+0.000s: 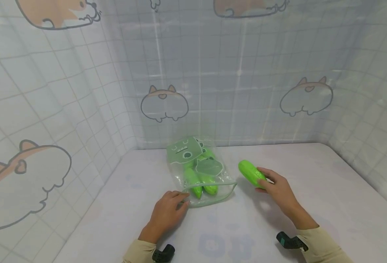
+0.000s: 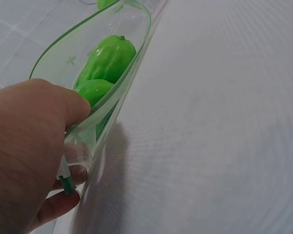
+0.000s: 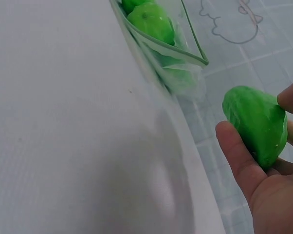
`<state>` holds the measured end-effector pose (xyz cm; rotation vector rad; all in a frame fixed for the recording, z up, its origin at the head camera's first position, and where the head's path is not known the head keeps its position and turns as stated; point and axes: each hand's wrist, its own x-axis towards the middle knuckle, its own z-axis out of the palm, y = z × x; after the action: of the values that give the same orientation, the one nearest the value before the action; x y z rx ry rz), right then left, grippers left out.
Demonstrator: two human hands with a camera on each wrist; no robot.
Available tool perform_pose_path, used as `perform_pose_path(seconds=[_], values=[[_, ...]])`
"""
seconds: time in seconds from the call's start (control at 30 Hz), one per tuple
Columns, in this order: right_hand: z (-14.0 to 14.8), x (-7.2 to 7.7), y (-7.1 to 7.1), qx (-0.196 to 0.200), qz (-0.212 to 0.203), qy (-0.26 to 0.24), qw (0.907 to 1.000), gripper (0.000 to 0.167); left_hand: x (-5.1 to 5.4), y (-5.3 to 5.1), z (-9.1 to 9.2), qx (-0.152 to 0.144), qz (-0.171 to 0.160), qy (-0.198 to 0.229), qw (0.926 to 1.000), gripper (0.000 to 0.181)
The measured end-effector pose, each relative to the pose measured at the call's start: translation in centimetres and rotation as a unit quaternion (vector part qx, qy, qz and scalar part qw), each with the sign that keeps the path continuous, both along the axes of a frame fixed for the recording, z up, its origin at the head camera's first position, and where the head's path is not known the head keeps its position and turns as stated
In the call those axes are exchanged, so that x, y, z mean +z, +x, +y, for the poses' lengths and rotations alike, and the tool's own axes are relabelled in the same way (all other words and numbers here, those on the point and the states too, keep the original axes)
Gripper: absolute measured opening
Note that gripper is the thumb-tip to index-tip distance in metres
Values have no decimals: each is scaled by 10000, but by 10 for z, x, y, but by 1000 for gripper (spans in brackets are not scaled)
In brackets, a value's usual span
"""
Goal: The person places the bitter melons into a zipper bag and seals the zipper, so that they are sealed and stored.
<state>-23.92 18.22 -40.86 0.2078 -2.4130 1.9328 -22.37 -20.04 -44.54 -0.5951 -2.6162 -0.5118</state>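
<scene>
A clear zip bag [image 1: 227, 175] with a green cartoon print lies on the table, its green-edged mouth toward me and parted. Inside are several bright green toy vegetables, among them a ridged one [image 2: 110, 58] and a pointed one [image 1: 193, 180]. At the mouth's left corner, my left hand [image 1: 169, 212] pinches the bag's edge between thumb and fingers. To the right of the bag, my right hand [image 1: 280, 190] grips a bright green toy cucumber [image 1: 250, 171] by its near end, apart from the bag. In the right wrist view, thumb and fingers surround that cucumber [image 3: 256, 119].
The white table [image 1: 121, 204] carries faint printing near its front. Tile-patterned sheets with cartoon animals form a back wall [image 1: 232, 80] and side walls [image 1: 65, 109] around it. A dark device [image 1: 163, 253] is strapped at each wrist.
</scene>
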Motion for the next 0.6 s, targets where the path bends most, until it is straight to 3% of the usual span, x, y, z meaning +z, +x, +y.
perform_pose_path(seconds=[0.6], values=[[-10, 1, 7, 150, 66, -147, 9998, 51, -1, 0, 0, -51, 201, 17, 9998, 23]])
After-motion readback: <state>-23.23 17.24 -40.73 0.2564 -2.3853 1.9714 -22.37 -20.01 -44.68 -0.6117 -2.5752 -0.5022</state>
